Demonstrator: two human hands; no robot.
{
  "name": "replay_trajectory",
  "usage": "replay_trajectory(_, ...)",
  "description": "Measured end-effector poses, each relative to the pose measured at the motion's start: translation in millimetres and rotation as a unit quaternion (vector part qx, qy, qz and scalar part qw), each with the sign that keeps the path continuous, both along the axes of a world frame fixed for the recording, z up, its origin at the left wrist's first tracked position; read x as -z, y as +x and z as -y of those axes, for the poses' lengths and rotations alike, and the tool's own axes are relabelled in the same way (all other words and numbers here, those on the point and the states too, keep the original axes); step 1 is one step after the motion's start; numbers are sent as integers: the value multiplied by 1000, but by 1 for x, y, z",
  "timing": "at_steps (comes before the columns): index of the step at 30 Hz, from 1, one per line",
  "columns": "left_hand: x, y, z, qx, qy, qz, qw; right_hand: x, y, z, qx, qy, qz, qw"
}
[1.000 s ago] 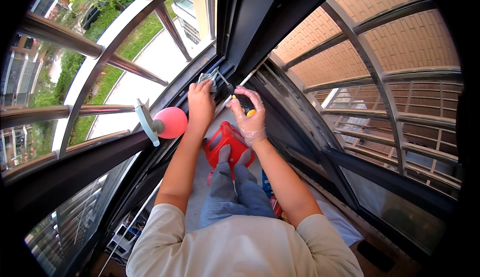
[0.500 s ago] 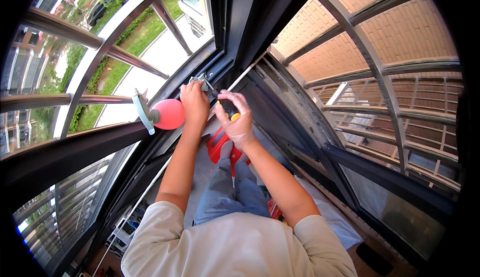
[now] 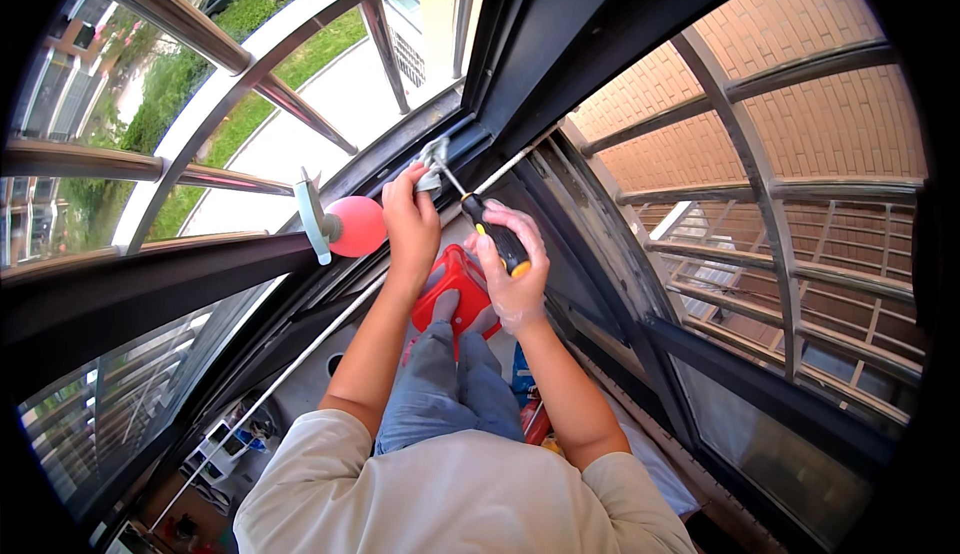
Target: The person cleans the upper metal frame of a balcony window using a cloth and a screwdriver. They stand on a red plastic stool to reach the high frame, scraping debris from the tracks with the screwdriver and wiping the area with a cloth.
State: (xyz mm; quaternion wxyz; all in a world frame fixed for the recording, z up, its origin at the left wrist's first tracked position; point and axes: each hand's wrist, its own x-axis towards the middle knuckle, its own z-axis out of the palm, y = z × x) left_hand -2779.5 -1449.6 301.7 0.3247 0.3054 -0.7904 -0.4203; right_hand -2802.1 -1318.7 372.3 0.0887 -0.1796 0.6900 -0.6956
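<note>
The screwdriver [image 3: 492, 232] sat gripped in the right hand [image 3: 512, 269]; its shaft ran up-left to the metal fitting [image 3: 434, 158] on the window frame [image 3: 400, 144]; left hand [image 3: 412, 222] pinched that fitting, so it was nearer.

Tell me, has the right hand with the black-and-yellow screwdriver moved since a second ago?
Yes. The right hand has drawn back from the left hand and the small metal fitting on the dark window frame, lining the black-and-yellow screwdriver up on it.

The screwdriver [image 3: 487, 226] tip and small metal fitting [image 3: 433, 157] are too small to make out.
</note>
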Motion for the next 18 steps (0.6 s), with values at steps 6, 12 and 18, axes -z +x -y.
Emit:
replay_trajectory(6,17,-50,13,15,-70,-64,995,6,-5,-16,47,99,-117,987)
replay_trajectory(12,39,-62,22,118,-140,-7,983,5,-2,-26,36,90,-61,993)
replay_trajectory(18,37,-60,20,136,-154,32,978,18,-36,12,-24,143,-256,956)
